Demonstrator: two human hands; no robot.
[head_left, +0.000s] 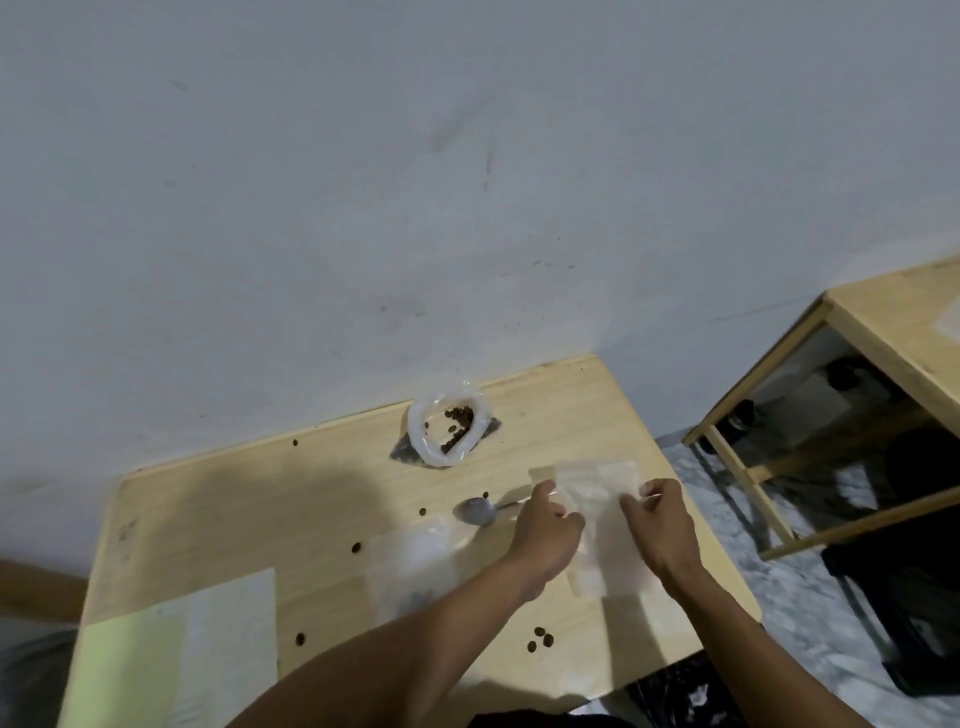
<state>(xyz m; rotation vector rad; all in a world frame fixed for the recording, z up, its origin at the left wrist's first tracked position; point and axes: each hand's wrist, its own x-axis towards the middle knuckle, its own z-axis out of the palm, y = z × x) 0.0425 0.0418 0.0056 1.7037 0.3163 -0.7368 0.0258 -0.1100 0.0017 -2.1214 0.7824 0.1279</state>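
Pinching the far edge of the clear pouch (597, 486) with left hand (545, 530) and right hand (661, 525), probably to spread its mouth for the spoon (475, 511) just beside the left.

Light wooden table (234, 509) against wall. Near far edge: open plastic bag (449, 428) holding coffee beans. Mid-top: metal spoon (475, 511), flat clear pouch (415, 561) beside it. Loose beans (540, 638) scattered about. Near-left corner: pale green and white sheets (176, 649).
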